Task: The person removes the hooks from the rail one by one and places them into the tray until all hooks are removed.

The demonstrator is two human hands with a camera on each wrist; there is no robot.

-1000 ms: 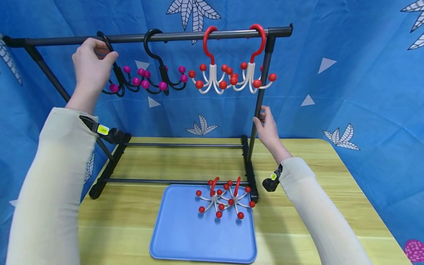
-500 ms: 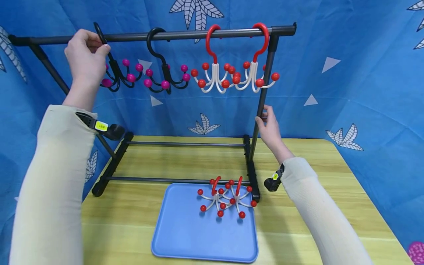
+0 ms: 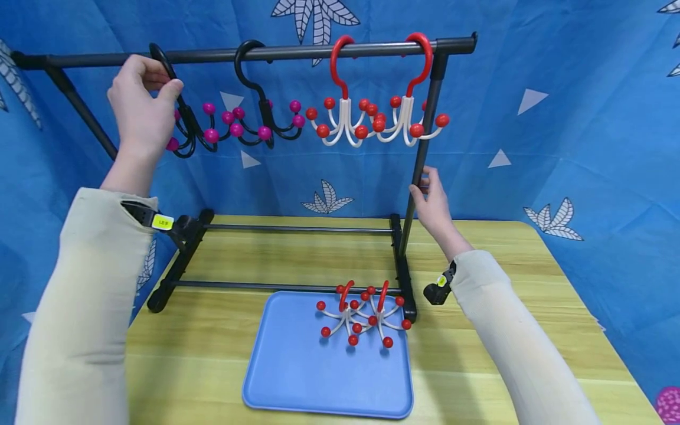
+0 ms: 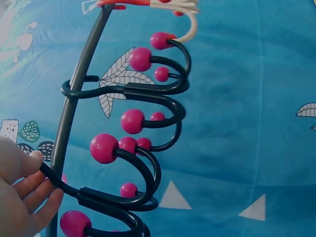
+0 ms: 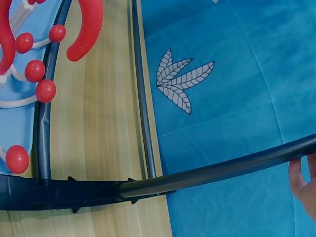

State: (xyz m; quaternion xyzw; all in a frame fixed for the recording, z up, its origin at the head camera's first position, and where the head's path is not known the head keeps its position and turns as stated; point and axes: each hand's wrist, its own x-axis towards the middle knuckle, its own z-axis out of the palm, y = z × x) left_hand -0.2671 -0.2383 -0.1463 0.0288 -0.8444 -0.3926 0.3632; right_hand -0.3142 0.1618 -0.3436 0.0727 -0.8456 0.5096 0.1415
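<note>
My left hand pinches the neck of a black hanger, whose curved arms end in magenta balls. The top of its hook is right at the rack's black top rail, near the left end. In the left wrist view, thumb and fingers meet at the hook of that black hanger. Beside it, a second black hanger hangs from the rail. My right hand holds the rack's right upright partway up; in the right wrist view only its fingertips show against the tube.
Two red-and-white hangers with red balls hang at the rail's right end. A blue tray on the wooden table bears two more red-and-white hangers. The rack's lower bars run behind the tray. A blue cloth hangs behind.
My left hand first lifted the black hanger up and left, its hook tip rising above the rail, then lowered it slightly rightward. The right hand stays on the upright.
</note>
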